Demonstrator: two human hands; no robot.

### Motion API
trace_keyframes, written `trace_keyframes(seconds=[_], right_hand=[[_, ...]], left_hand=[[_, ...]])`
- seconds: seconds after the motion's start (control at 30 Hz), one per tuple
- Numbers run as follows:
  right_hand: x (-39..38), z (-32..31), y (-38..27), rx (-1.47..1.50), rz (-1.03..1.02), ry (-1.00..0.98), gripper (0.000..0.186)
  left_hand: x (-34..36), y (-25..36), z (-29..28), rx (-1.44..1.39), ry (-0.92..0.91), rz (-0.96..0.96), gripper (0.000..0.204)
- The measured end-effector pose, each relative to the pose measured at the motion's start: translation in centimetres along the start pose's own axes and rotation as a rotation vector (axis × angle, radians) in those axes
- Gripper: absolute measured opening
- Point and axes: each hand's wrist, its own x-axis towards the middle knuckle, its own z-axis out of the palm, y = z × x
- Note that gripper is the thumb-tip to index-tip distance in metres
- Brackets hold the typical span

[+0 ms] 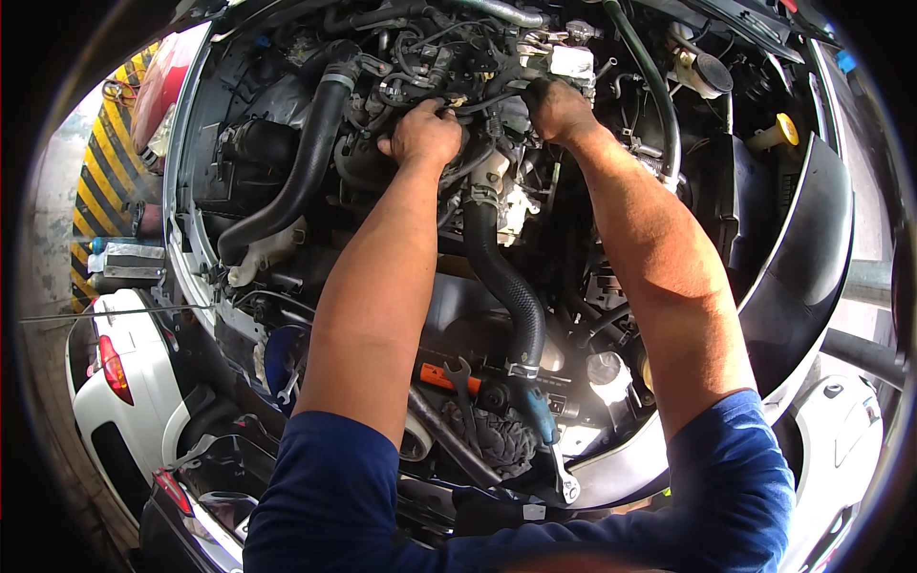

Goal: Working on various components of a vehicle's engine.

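Both my arms reach into an open engine bay, over the engine (449, 62). My left hand (425, 134) is closed among wires and thin hoses on top of the engine, its fingers bent down; what they grip is hidden. My right hand (564, 113) is curled at a dark part beside a white block (572, 63). Its fingertips lie in shadow, so the thing in them cannot be made out. A thin black hose (489, 102) runs between the two hands. Below them, a thick black radiator hose (492, 258) leads down toward the front of the bay.
Another large black hose (320, 143) curves down at left. Near the front lie an open-end wrench (462, 387), an orange-handled tool (437, 376) and a ratchet (565, 482). A yellow cap (785, 130) is at right. A white car (129, 382) stands at left.
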Motion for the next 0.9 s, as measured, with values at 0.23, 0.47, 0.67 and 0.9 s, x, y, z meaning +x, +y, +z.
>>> trace_keyframes(seconds=[0.23,0.47,0.67,0.9], right_hand=[[0.3,-2.4,-1.2,0.083,0.046,-0.034,0.031],[-0.2,-1.5,-1.7,0.111,-0.027,0.035,0.03],[0.4,-0.9,-1.6,0.106,-0.026,0.139,0.028],[0.1,-0.3,-1.6,0.108,0.012,0.109,0.03]], left_hand=[[0.5,-0.3,0.7,-0.053,0.101,0.005,0.039],[0.5,-1.0,1.4,-0.02,0.144,0.031,0.04],[-0.2,1.1,0.2,0.003,0.033,-0.011,0.042],[0.3,2.4,0.0,0.057,-0.012,-0.102,0.045]])
